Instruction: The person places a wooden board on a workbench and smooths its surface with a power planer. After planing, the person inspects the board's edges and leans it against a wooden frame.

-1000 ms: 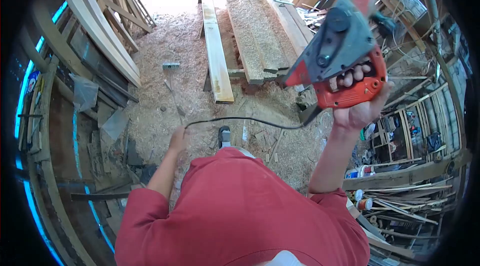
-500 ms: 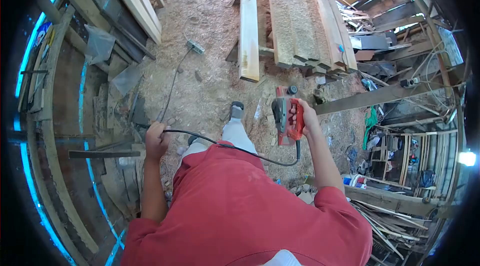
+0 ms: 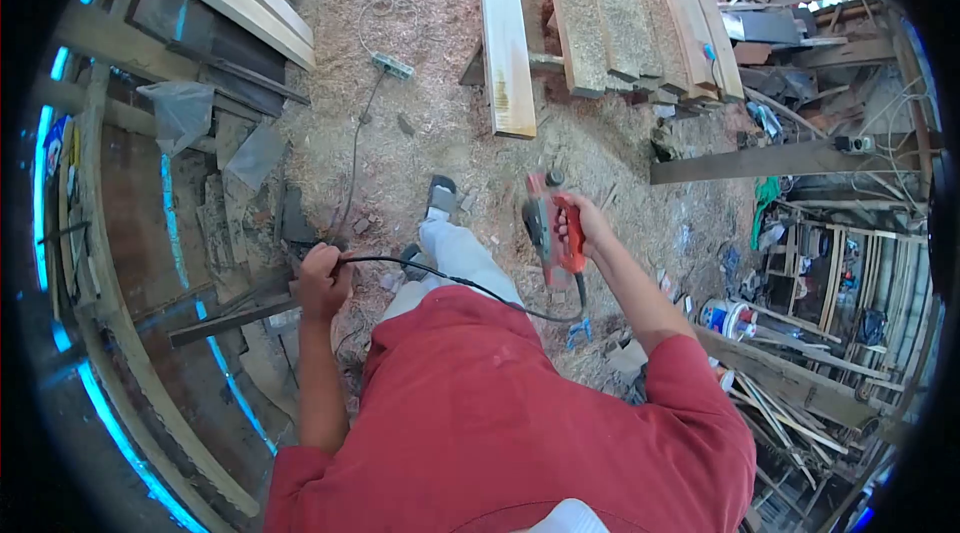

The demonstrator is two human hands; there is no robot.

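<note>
— Red planer (image 3: 551, 233): how is it held?
— It is gripped by the right hand (image 3: 583, 224), fingers wrapped round the handle (below the plank (image 3: 505, 33)).
— And the cord (image 3: 450, 280)?
— It is clenched in the left hand (image 3: 320, 278), left of the planer.

A woodworking yard: sawdust floor (image 3: 420, 63), stacked planks (image 3: 620, 13) ahead of the gripped planer (image 3: 550, 228), scrap timber (image 3: 790, 403) right.

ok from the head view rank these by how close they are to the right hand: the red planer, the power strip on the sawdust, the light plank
1. Red planer: gripped in the right hand.
2. Light plank: lying ahead, its near end up and left of that hand.
3. Power strip: farther left on the sawdust, beyond the plank's near end.
</note>
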